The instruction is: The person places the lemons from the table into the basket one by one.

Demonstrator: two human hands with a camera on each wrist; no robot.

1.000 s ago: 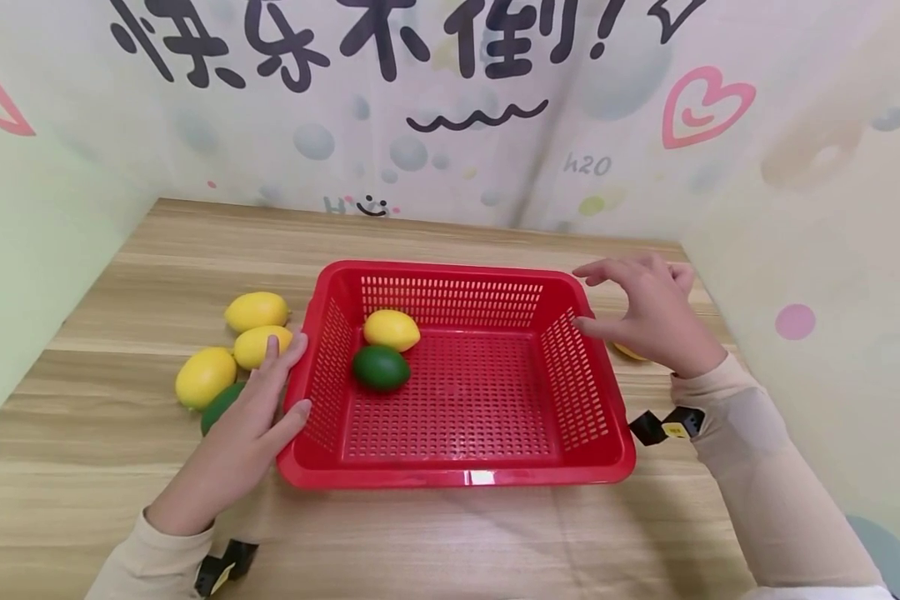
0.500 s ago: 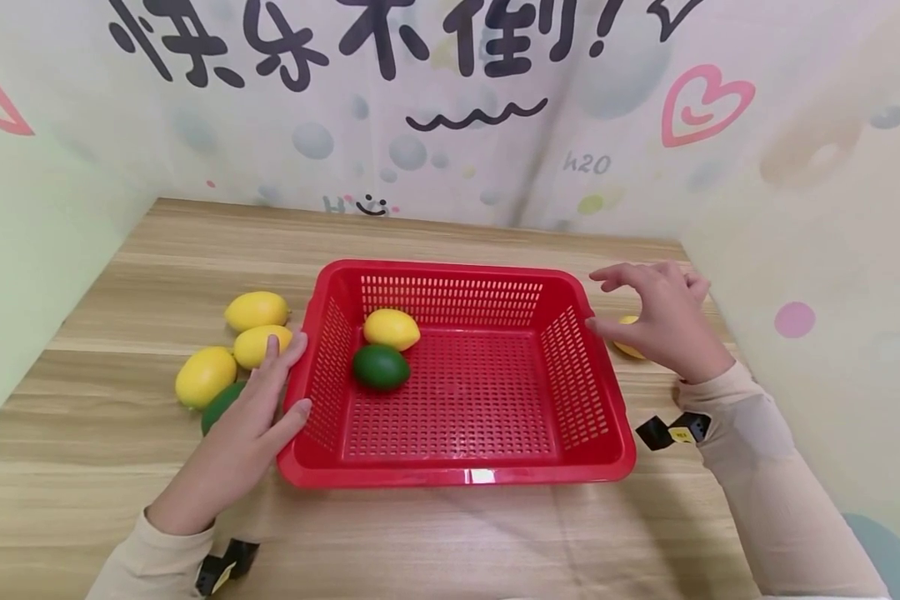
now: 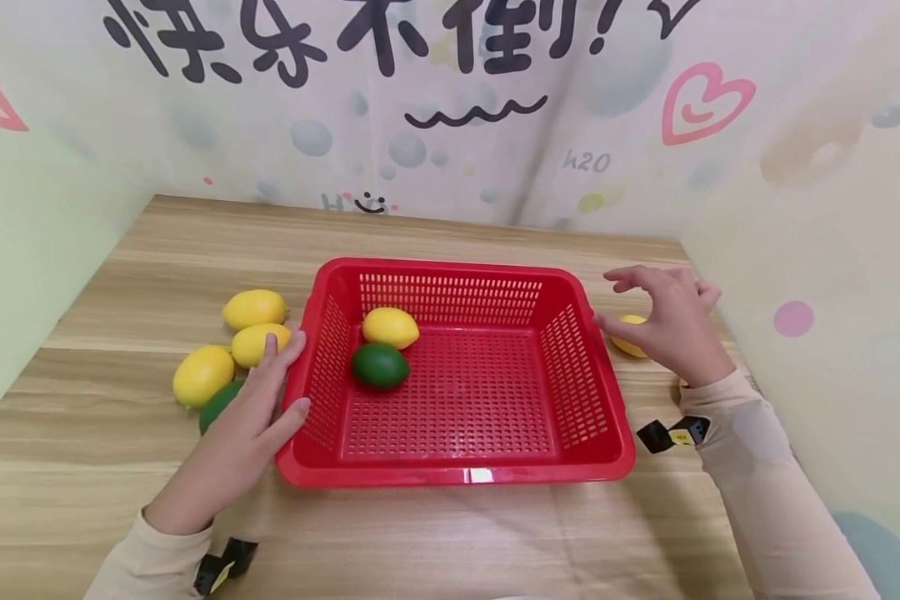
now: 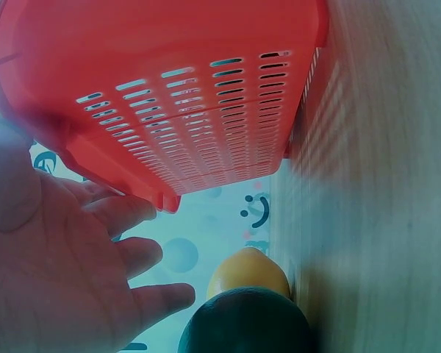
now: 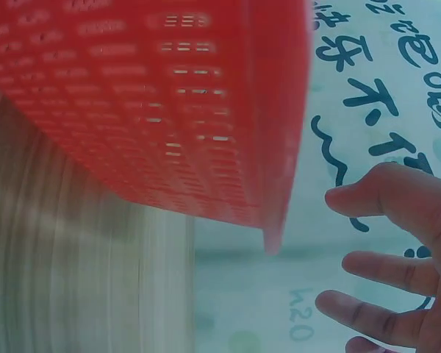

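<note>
- Right hand (image 3: 671, 321): thumb and fingers spread in a loose C, holding nothing; right wrist view shows a gap to the basket.
- Change: over the last second it drew outward off the red plastic basket (image 3: 450, 476)'s right rim; more of the right-side lemon (image 3: 630, 350) shows.
- Meaning, as a judgement: side freed up, no fruit gained or lost in the basket.
- Left hand (image 3: 251, 425): fingers extended, thumb apart, seems to touch the left rim, no grip; unmoved.
- Basket on tabletop (image 3: 450, 542), between the hands; yellow lemon (image 3: 391, 328) and green lime-like fruit (image 3: 380, 366) inside, left end.
- Outside left: three lemons (image 3: 204, 377), second green fruit (image 3: 217, 407) partly hidden by left hand.
</note>
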